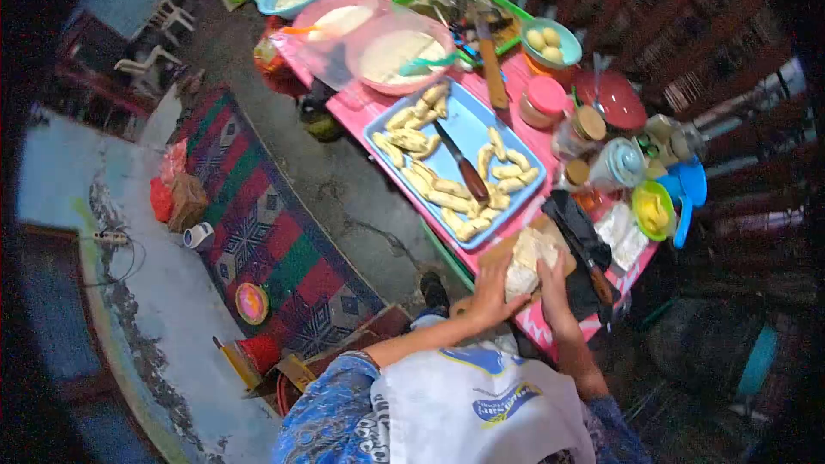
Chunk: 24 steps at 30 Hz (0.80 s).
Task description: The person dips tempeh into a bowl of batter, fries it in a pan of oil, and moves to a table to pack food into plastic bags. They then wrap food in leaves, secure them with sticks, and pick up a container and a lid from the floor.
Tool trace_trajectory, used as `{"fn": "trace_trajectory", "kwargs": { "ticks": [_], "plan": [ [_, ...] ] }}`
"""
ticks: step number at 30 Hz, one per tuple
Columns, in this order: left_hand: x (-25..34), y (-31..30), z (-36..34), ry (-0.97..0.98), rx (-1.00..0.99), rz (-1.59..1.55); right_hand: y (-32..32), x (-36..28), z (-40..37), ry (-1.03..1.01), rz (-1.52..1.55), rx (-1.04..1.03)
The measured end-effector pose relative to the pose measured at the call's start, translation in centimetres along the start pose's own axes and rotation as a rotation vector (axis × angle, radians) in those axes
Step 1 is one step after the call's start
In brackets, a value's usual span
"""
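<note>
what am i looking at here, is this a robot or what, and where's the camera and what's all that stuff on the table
No robot here: these are a person's two bare hands. There is just one picture, from a camera worn on the person's head, looking forward and down, so the person's own apron shows at the bottom. The left hand and right hand are both on a pale lump over a wooden board; I can't tell what it is. On the pink-covered table, a blue tray holds what look like peeled bananas and a knife. Bowls and jars stand further along.
</note>
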<state>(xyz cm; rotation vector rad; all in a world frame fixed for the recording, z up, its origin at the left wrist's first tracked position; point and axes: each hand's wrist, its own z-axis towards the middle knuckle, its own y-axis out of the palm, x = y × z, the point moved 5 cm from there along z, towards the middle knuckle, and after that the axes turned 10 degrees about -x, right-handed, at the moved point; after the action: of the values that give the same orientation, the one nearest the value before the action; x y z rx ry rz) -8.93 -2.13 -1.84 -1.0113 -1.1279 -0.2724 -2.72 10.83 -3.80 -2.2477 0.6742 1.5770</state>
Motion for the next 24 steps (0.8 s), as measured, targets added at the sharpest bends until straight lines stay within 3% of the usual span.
{"fn": "trace_trajectory", "kwargs": {
  "ticks": [1,2,6,8,9,11,13,15,16,19,21,23,24],
  "plan": [
    [0.2,-0.1,-0.1,0.016,0.012,0.016,0.2,0.5,-0.6,0.019,-0.006,-0.102],
    [0.2,0.0,-0.2,-0.006,-0.001,0.006,0.3,0.1,-0.9,-0.108,-0.145,-0.141],
    [0.6,-0.3,-0.1,-0.037,-0.009,-0.016,1.1,-0.7,-1.3,-0.171,-0.164,-0.159],
    [0.7,-0.3,0.3,-0.077,-0.045,-0.021,1.3,-1.0,-1.0,-0.026,0.011,-0.07],
    [0.8,-0.7,0.4,-0.08,-0.027,-0.002,1.8,-1.6,-0.8,-0.039,0.02,-0.092],
    [0.8,-0.2,0.4,-0.178,-0.148,0.071,1.9,-1.1,-1.0,0.105,0.323,-0.111],
    [1.2,-1.3,0.4,-0.152,-0.136,0.205,0.4,1.6,-0.9,0.182,0.368,-0.132],
    [1.6,-3.1,0.6,-0.06,-0.212,-0.02,0.7,2.1,-0.8,0.229,0.724,-0.155],
    [1.1,-3.8,0.9,-0.001,-0.154,-0.267,1.7,-0.4,-1.8,0.279,0.758,-0.156],
    [-0.8,-10.0,0.8,-0.091,0.025,-0.297,4.1,-6.0,-2.1,0.189,0.787,-0.196],
    [-2.9,-16.3,1.3,-0.257,0.152,-0.13,4.7,-7.4,-0.3,0.137,0.79,-0.221],
    [-8.0,-21.8,2.4,-0.249,0.438,-0.402,5.8,-7.8,2.4,0.101,0.771,-0.251],
    [-10.6,-24.8,3.2,-0.338,0.507,-0.347,7.2,-9.3,3.3,0.07,0.747,-0.221]
  ]
}}
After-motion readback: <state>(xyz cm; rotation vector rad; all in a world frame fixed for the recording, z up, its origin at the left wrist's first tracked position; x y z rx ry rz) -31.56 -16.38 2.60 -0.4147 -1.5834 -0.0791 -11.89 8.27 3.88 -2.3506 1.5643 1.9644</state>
